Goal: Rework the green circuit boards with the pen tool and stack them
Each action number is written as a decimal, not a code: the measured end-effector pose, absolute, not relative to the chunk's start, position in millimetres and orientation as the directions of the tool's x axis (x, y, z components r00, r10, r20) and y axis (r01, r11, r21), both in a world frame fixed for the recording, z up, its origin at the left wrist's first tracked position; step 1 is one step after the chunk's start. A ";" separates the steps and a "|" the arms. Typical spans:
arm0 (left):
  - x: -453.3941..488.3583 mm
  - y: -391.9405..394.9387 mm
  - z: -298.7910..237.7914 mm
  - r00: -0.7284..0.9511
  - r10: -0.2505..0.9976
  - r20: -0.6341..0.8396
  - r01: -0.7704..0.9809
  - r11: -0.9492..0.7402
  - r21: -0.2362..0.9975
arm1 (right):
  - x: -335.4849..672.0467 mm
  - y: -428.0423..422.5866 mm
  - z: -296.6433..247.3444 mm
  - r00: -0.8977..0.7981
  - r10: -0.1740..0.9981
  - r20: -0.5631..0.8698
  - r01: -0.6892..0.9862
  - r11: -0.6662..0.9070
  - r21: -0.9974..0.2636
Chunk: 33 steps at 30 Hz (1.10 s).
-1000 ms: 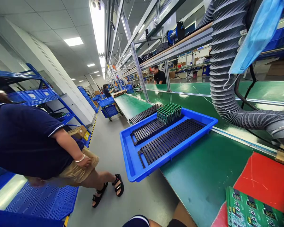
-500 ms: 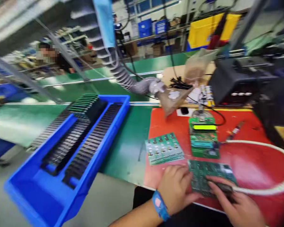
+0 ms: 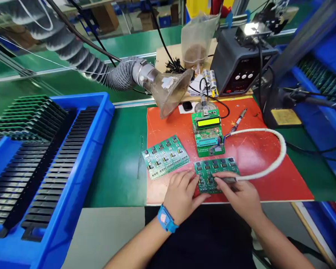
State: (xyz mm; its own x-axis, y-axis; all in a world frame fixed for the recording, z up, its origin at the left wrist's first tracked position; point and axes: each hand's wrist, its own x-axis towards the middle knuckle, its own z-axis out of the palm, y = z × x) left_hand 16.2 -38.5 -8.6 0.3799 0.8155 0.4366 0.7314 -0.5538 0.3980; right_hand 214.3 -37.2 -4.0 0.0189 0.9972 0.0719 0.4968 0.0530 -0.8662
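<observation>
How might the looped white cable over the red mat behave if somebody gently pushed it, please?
The white cable would probably flex but spring back somewhat, since its wide arc shows no kinks. Pushing it might also tug the dark handle in the right hand, as one end meets that handle.

Beyond the circuit panel (image 3: 218, 164), the display board (image 3: 208, 130) is standing in the way, while the white cable (image 3: 282, 149) is looping across its right side. The left hand (image 3: 180, 190) and right hand (image 3: 245, 196) are blocking its near corners. Well left of it, past another panel (image 3: 166, 157), green bench (image 3: 120, 157) is leaving room to pass.
</observation>
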 end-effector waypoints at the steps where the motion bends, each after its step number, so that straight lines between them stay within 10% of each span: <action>1: 16.2 -38.4 -8.7 0.381 0.817 0.433 0.731 -0.553 0.399 | 214.2 -37.4 -3.8 0.026 0.997 0.071 0.502 0.048 -0.864; 33: 16.1 -37.9 -10.8 0.384 0.809 0.445 0.721 -0.564 0.402 | 211.8 -38.4 -5.5 0.008 0.987 0.162 0.527 0.133 -0.839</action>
